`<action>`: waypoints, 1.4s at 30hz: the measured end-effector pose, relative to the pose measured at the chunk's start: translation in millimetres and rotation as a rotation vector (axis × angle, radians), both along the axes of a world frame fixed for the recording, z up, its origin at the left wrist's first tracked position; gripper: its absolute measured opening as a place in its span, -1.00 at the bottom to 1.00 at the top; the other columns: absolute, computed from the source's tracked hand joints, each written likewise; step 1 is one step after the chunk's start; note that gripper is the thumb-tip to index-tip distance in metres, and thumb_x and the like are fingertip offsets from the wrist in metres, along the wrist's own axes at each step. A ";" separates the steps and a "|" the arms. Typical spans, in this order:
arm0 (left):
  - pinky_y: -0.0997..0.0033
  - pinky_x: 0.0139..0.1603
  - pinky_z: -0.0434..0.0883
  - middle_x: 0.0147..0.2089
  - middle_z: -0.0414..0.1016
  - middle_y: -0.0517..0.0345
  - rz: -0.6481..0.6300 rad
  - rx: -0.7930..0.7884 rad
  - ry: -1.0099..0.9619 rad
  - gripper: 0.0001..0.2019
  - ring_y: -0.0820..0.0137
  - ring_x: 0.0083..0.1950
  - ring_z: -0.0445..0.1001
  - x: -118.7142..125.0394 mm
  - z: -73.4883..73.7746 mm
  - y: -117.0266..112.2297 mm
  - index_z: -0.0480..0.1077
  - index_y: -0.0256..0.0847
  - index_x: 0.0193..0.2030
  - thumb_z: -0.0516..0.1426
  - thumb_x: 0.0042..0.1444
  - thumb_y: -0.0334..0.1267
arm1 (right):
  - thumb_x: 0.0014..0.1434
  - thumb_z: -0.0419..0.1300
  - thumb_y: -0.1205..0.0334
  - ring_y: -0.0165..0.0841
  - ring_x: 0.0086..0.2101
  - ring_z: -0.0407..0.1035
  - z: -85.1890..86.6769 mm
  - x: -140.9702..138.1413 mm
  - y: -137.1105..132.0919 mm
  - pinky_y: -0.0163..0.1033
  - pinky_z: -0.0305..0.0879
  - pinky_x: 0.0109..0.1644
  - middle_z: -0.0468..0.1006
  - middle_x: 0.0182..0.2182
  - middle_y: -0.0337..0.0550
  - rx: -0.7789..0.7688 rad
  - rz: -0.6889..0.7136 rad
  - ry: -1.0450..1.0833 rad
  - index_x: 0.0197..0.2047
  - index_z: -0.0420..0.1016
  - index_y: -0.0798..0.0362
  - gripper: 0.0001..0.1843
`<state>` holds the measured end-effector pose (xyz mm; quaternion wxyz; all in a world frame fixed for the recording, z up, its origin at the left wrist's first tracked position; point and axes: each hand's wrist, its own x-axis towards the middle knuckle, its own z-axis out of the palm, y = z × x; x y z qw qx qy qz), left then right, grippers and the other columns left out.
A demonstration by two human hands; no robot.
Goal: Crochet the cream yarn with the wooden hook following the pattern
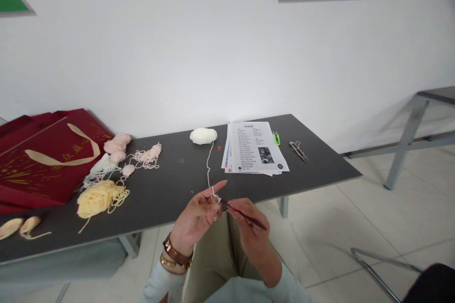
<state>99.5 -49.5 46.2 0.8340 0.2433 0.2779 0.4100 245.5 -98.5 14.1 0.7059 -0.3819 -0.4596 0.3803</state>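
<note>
My left hand (199, 215) pinches a small bit of white yarn work between thumb and fingers, its index finger stretched out with the strand over it. From there the white yarn (208, 170) runs up across the table to a white ball of yarn (203, 136). In my right hand (249, 227) is a dark red crochet hook (254, 221), gripped like a pen. Its tip meets the white loops at my left fingertips. Both hands are above my lap, at the table's front edge. The fingers partly hide the stitches.
Printed sheets (256, 149) lie on the dark table (170, 189), beside green thread snips (276, 138) and metal snips (299, 151). An orange ring (219, 148) is near the white ball. Leftward are pink yarn (117, 144), yellow yarn (97, 199) and a red gift bag (53, 161).
</note>
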 end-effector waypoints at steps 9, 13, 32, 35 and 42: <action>0.51 -0.48 0.17 -0.53 0.35 0.24 -0.092 0.097 -0.055 -0.35 0.54 -0.50 0.28 -7.7 -4.0 12.2 0.36 -0.42 0.14 0.27 -0.21 -0.54 | 0.05 0.33 0.13 -0.39 -0.51 0.47 4.2 5.8 18.2 -0.31 0.42 -0.45 0.63 -0.48 -0.15 -0.324 0.151 0.496 -0.32 0.59 0.05 -0.82; 0.49 -0.48 0.16 -0.51 0.33 0.23 -0.088 0.120 -0.041 -0.37 0.54 -0.50 0.27 -8.9 -4.9 19.6 0.38 -0.41 0.12 0.27 -0.21 -0.52 | 0.06 0.32 0.11 -0.44 -0.54 0.43 8.9 12.9 28.0 -0.35 0.40 -0.46 0.60 -0.49 -0.16 -0.307 0.198 0.489 -0.32 0.58 0.09 -0.79; 0.45 -0.53 0.04 -0.58 0.22 0.27 -0.187 0.166 -0.013 -0.37 0.56 -0.56 0.14 -12.8 -5.4 62.6 0.42 -0.43 0.08 0.28 -0.26 -0.48 | 0.04 0.32 0.07 -0.41 -0.53 0.40 10.3 26.6 80.9 -0.30 0.35 -0.47 0.56 -0.53 -0.20 -0.170 0.291 0.350 -0.36 0.57 0.05 -0.79; 0.45 -0.51 0.06 -0.58 0.24 0.25 -0.212 0.168 0.009 -0.36 0.56 -0.55 0.15 -14.0 -5.0 75.2 0.41 -0.44 0.10 0.28 -0.26 -0.49 | 0.01 0.34 0.06 -0.42 -0.52 0.39 13.5 30.1 95.3 -0.31 0.34 -0.46 0.55 -0.52 -0.22 -0.161 0.318 0.334 -0.37 0.56 0.04 -0.78; 0.45 -0.46 0.14 -0.56 0.25 0.25 -0.144 0.196 0.025 -0.40 0.53 -0.49 0.21 -17.0 -11.5 110.7 0.44 -0.41 0.06 0.30 -0.24 -0.49 | 0.04 0.32 0.08 -0.48 -0.55 0.34 9.9 26.8 131.9 -0.39 0.32 -0.51 0.49 -0.58 -0.25 -0.256 0.394 0.459 -0.40 0.53 0.10 -0.77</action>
